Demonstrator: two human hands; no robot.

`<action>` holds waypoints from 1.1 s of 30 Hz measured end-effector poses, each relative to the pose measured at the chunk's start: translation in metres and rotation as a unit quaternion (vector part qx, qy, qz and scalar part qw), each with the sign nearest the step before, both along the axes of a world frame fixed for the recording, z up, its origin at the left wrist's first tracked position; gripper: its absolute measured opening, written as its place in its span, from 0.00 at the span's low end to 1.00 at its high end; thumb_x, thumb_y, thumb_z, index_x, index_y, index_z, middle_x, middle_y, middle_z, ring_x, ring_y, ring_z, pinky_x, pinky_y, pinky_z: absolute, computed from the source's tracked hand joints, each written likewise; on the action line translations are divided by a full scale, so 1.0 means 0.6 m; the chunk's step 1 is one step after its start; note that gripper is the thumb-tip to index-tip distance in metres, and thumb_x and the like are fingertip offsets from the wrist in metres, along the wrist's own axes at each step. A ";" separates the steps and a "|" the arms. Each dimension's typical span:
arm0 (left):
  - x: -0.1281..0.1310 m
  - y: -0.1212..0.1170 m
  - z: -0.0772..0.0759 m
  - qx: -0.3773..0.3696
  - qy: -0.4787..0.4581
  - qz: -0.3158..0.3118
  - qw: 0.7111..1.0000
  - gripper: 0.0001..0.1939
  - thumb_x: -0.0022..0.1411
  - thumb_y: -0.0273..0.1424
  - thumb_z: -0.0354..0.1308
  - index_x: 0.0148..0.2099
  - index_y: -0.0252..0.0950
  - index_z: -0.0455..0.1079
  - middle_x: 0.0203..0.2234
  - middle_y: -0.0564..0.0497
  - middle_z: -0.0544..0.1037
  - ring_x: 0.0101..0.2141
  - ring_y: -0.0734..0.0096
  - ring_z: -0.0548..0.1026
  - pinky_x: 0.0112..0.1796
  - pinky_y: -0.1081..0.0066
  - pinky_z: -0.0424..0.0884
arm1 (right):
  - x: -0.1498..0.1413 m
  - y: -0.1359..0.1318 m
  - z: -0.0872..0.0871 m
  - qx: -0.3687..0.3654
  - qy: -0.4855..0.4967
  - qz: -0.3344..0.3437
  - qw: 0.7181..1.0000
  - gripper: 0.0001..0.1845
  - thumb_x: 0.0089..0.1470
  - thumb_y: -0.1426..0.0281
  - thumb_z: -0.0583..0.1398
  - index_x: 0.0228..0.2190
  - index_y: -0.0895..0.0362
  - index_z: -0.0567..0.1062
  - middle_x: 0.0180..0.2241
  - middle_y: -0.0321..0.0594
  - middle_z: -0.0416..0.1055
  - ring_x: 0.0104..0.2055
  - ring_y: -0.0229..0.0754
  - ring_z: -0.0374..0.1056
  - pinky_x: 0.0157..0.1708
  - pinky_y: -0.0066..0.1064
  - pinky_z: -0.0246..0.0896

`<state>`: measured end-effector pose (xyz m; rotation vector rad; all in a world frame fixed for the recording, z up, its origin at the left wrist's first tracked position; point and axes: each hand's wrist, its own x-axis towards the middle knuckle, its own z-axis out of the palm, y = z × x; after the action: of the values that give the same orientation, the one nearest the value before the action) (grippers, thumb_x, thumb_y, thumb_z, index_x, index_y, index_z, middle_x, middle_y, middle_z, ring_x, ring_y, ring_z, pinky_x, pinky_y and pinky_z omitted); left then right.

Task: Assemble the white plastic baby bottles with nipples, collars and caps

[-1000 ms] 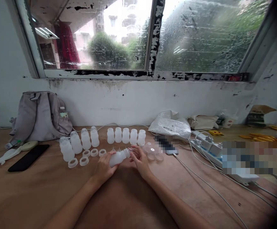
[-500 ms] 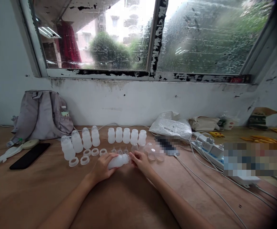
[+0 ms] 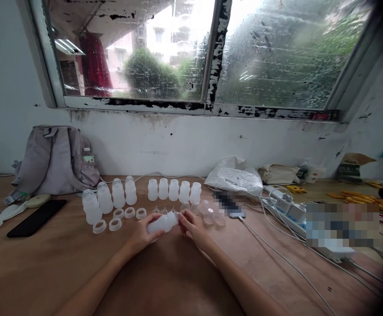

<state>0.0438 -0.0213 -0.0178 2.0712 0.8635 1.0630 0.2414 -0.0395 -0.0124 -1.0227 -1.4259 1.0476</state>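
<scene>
My left hand (image 3: 142, 235) grips a translucent white plastic bottle (image 3: 161, 223), held on its side just above the brown table (image 3: 63, 267). My right hand (image 3: 191, 224) pinches the bottle's neck end; what sits under the fingertips is hidden. Behind the hands stands a row of uncapped white bottles (image 3: 173, 189). To the left stands a row of bottles with clear caps (image 3: 111, 196), with several loose white rings (image 3: 118, 213) in front. Several clear caps (image 3: 207, 213) and small clear nipples (image 3: 164, 210) lie just beyond my hands.
A grey backpack (image 3: 55, 159) leans on the wall at the left, with a black phone (image 3: 36, 218) in front. A white plastic bag (image 3: 234, 177), a power strip (image 3: 288, 208) and white cables (image 3: 290, 259) lie to the right. Yellow tools (image 3: 376, 199) lie at far right.
The bottle in my hands has dropped slightly and levelled out, and my right hand's fingers have closed in on its neck. The view has shifted a little.
</scene>
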 end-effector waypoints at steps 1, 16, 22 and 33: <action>0.006 -0.003 0.000 -0.068 -0.036 -0.017 0.997 0.17 0.54 0.39 0.53 0.44 0.36 0.66 0.37 0.48 0.73 0.38 0.64 0.70 0.38 0.68 0.67 | -0.002 -0.003 0.004 -0.011 0.037 0.027 0.999 0.15 0.46 0.57 0.57 0.28 0.56 0.68 0.23 0.34 0.65 0.23 0.35 0.61 0.19 0.23 0.55; 0.034 -0.015 -0.010 -0.271 -0.066 -0.094 0.956 0.21 0.54 0.41 0.52 0.46 0.33 0.64 0.35 0.46 0.74 0.35 0.64 0.72 0.36 0.67 0.67 | -0.016 -0.003 -0.003 -0.070 0.160 0.100 0.980 0.18 0.44 0.60 0.60 0.35 0.58 0.71 0.37 0.44 0.70 0.38 0.45 0.66 0.36 0.34 0.61; 0.046 -0.023 -0.012 -0.122 -0.024 -0.016 0.992 0.23 0.47 0.31 0.59 0.48 0.35 0.63 0.39 0.47 0.73 0.38 0.62 0.70 0.38 0.66 0.67 | -0.017 0.000 0.000 -0.018 0.088 0.052 0.995 0.18 0.45 0.60 0.60 0.36 0.58 0.70 0.35 0.44 0.71 0.41 0.46 0.65 0.41 0.36 0.60; 0.007 0.006 -0.020 0.204 0.143 0.085 0.965 0.24 0.54 0.37 0.52 0.53 0.40 0.55 0.44 0.46 0.70 0.44 0.60 0.69 0.43 0.62 0.65 | 0.065 0.051 -0.026 0.052 -0.121 -0.140 0.981 0.31 0.44 0.68 0.56 0.52 0.49 0.57 0.46 0.44 0.65 0.14 0.28 0.57 0.18 0.27 0.59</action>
<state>0.0478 -0.0180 -0.0300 2.5808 1.0481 1.1212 0.2806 -0.0088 -0.0283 -1.2644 -1.4609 0.6539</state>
